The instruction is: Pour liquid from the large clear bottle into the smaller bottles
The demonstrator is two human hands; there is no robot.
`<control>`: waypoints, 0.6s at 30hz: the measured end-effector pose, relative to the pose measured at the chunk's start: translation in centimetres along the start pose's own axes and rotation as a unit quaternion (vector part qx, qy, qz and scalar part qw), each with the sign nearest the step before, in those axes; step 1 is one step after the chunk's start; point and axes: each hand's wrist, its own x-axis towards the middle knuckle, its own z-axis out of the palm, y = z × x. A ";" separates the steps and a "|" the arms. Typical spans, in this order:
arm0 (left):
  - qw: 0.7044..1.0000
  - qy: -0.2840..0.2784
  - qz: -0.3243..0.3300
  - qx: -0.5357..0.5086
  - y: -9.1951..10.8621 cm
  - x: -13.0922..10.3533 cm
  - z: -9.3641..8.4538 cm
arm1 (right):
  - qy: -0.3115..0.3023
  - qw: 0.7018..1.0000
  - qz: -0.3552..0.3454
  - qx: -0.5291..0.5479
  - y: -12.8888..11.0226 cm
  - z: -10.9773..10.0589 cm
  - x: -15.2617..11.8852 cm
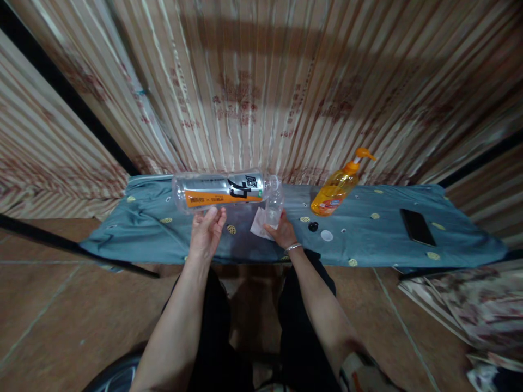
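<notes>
A large clear bottle with a silver and orange label lies tilted sideways, its neck pointing right. My left hand is closed on its underside near the base. The bottle's mouth meets the top of a small clear bottle, which stands roughly upright. Around the lower part of that small bottle, my right hand is wrapped, with a bracelet on the wrist. A pale tissue lies beside and partly under the small bottle.
An orange pump bottle stands right of my hands on the blue cloth. Near it lie a black cap and a white disc. A black phone rests farther right. Striped curtains hang behind; dark poles flank the cloth.
</notes>
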 end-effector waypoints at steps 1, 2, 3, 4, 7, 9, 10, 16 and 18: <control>1.000 -0.001 0.000 0.000 0.0 0.0 0.0 | -0.001 1.000 0.002 -0.003 -0.1 -0.1 0.0; 1.000 -0.002 0.000 0.001 0.0 0.0 0.0 | -0.003 1.000 0.004 -0.005 -0.2 -0.1 0.0; 1.000 -0.002 0.000 0.002 0.0 0.0 0.1 | -0.006 1.000 0.006 -0.006 -0.3 -0.2 0.0; 1.000 -0.001 -0.001 0.002 0.0 0.0 0.1 | -0.009 1.000 0.008 -0.006 -0.4 -0.2 0.0; 1.000 0.007 -0.005 -0.005 0.1 0.0 0.3 | -0.014 1.000 0.012 -0.006 -0.5 -0.4 -0.1; 1.000 0.009 -0.006 -0.007 0.1 0.0 0.3 | -0.015 1.000 0.013 -0.007 -0.5 -0.4 -0.1; 1.000 0.008 -0.005 -0.007 0.0 0.0 0.3 | -0.016 1.000 0.012 -0.006 -0.4 -0.4 -0.1; 1.000 -0.006 -0.003 -0.001 0.0 0.0 0.1 | -0.008 1.000 0.005 0.002 -0.3 -0.4 -0.1; 1.000 -0.003 -0.007 -0.001 0.0 0.1 0.0 | -0.010 1.000 0.002 0.001 -0.2 -0.4 -0.2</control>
